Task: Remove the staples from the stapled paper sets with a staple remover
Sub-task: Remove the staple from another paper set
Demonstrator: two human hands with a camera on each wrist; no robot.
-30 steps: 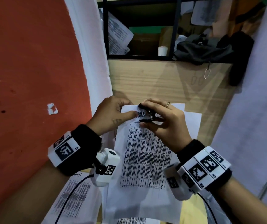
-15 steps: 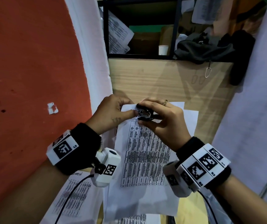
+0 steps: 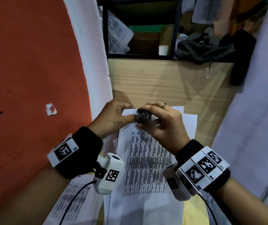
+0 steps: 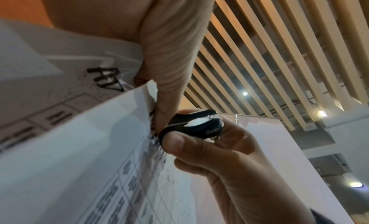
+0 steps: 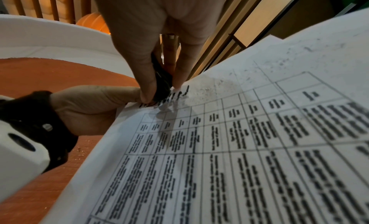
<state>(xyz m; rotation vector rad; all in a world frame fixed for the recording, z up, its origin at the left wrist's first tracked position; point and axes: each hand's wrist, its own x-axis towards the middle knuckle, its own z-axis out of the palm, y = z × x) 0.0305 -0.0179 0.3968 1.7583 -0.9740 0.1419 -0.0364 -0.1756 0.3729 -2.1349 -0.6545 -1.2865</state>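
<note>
1. The stapled paper set (image 3: 146, 159) is held lifted above the desk (image 3: 154, 82), its upper left corner raised toward the desk's far edge; more printed sheets (image 3: 75, 198) lie under it near the front left corner.
2. That corner is pinched by the left hand (image 3: 113, 117), thumb on top, just beside the tool.
3. The black staple remover (image 4: 191, 126) is squeezed between thumb and fingers of the right hand (image 3: 164, 125); its claws are pressed onto the paper at the corner. The staple itself cannot be made out.
4. The step is judged to be the pull of the staple from the corner.
5. Risks from here:
   - The corner could be torn if the tool is yanked sideways while the paper is held so close to the claws.
   - The left thumb, touching the remover, could be nicked if the claws slip.
   - A freed staple could be dropped among the lower sheets and lost.
</note>
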